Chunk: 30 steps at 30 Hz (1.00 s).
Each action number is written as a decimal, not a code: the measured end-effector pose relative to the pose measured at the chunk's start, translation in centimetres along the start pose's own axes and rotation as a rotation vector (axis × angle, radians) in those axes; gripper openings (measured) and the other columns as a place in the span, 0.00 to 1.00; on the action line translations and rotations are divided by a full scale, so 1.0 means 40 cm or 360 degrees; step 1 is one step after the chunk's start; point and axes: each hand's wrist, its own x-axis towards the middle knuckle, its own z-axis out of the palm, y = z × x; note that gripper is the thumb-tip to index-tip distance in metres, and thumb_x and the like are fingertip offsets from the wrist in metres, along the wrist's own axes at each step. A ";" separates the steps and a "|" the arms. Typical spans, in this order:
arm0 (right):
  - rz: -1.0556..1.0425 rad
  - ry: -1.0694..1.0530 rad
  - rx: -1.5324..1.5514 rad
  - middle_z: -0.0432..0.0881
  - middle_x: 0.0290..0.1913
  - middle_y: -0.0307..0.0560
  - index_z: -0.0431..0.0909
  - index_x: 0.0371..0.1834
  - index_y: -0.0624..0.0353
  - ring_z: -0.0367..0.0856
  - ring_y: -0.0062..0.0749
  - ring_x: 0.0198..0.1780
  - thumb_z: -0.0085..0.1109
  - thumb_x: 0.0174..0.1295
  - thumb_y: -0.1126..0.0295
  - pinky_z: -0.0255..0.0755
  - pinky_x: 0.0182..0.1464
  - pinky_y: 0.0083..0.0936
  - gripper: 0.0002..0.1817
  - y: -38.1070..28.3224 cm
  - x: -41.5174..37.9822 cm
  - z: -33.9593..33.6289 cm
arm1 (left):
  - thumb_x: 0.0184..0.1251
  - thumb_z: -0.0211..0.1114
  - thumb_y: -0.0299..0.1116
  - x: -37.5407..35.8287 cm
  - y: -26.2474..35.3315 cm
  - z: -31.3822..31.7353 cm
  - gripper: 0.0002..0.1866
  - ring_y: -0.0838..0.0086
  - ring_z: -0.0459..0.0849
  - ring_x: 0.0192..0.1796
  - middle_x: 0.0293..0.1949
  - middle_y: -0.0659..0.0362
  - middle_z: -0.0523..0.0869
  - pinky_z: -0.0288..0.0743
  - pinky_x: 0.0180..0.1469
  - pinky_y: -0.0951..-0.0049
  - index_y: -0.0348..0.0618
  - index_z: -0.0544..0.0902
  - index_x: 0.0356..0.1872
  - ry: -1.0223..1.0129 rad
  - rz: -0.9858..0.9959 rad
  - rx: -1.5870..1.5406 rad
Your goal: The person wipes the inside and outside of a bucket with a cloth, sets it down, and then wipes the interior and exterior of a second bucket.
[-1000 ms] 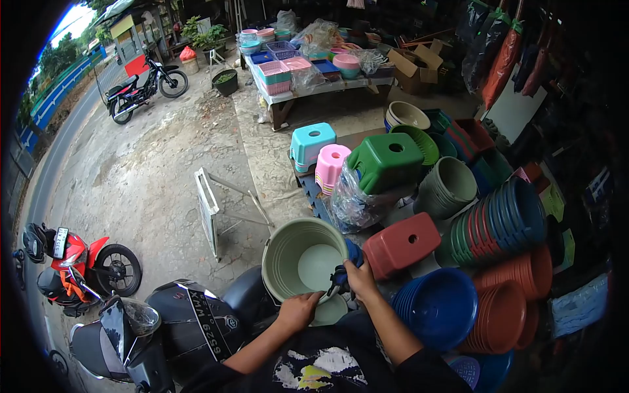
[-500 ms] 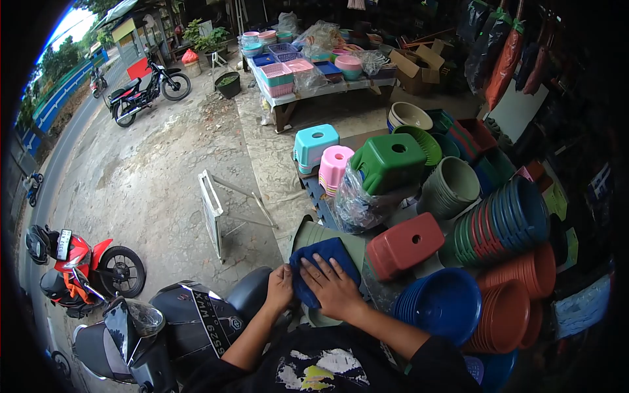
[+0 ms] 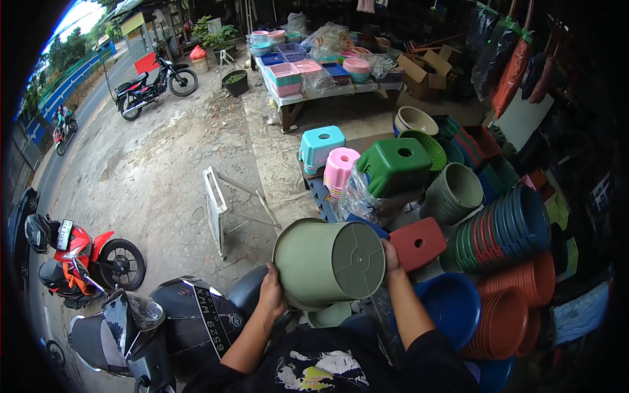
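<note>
A sage-green plastic pot (image 3: 308, 259) lies on its side between my two hands, its round base turned to the right and toward me. My left hand (image 3: 271, 291) is closed on its rim side at the left. At the right, my right hand (image 3: 391, 257) grips the edge of the base, its fingers mostly hidden behind the pot. A dark blue cloth (image 3: 368, 224) shows behind the pot, close to my right hand. Below the held pot, part of another green pot (image 3: 329, 316) is visible near my body.
A red stool (image 3: 417, 243), blue basins (image 3: 449, 304) and stacked buckets (image 3: 504, 219) stand at the right. Beyond are a green stool (image 3: 396, 164) and a pink one (image 3: 341, 167). A parked motorbike (image 3: 187, 321) and a metal frame (image 3: 215, 209) are on the left.
The green pot has been lifted and turned, so its base now shows. My right hand moved from lying on the blue cloth to the pot's right side; the cloth is now behind the pot.
</note>
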 end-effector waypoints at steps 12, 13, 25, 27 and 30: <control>-0.1477 0.0670 -0.2806 0.50 0.78 0.57 0.54 0.77 0.57 0.43 0.52 0.79 0.50 0.64 0.49 0.35 0.76 0.51 0.41 0.229 -0.083 0.287 | 0.71 0.41 0.65 0.032 -0.038 0.118 0.38 0.58 0.73 0.66 0.66 0.52 0.72 0.70 0.66 0.54 0.44 0.64 0.69 -0.0082 -0.0105 -0.0485; -0.1328 0.0436 -0.3162 0.50 0.79 0.54 0.55 0.78 0.52 0.41 0.52 0.80 0.53 0.60 0.48 0.32 0.76 0.53 0.43 0.216 -0.089 0.303 | 0.71 0.41 0.65 0.032 -0.045 0.122 0.38 0.58 0.73 0.66 0.66 0.52 0.72 0.70 0.66 0.54 0.44 0.64 0.69 -0.0073 -0.0123 -0.0485; 0.0216 0.0361 -0.1630 0.84 0.47 0.58 0.77 0.54 0.70 0.85 0.47 0.48 0.57 0.61 0.54 0.78 0.49 0.37 0.29 -0.179 -0.022 0.112 | 0.66 0.69 0.37 0.003 -0.004 0.103 0.18 0.70 0.86 0.42 0.43 0.54 0.87 0.81 0.48 0.66 0.34 0.80 0.50 -0.0169 -0.0230 0.0347; 0.0300 0.0675 -0.1284 0.85 0.42 0.55 0.79 0.46 0.72 0.85 0.38 0.41 0.58 0.61 0.55 0.79 0.44 0.34 0.26 -0.164 -0.049 0.042 | 0.66 0.69 0.37 0.001 -0.002 0.100 0.20 0.68 0.86 0.44 0.45 0.53 0.86 0.81 0.49 0.64 0.34 0.79 0.52 -0.0199 -0.0237 0.0272; -0.0213 0.0610 -0.0166 0.84 0.43 0.50 0.79 0.45 0.68 0.84 0.32 0.40 0.57 0.61 0.61 0.78 0.42 0.29 0.19 -0.098 -0.117 0.006 | 0.66 0.69 0.40 0.006 -0.027 0.091 0.22 0.64 0.85 0.49 0.49 0.52 0.85 0.80 0.54 0.60 0.37 0.77 0.55 -0.0154 -0.0282 0.0078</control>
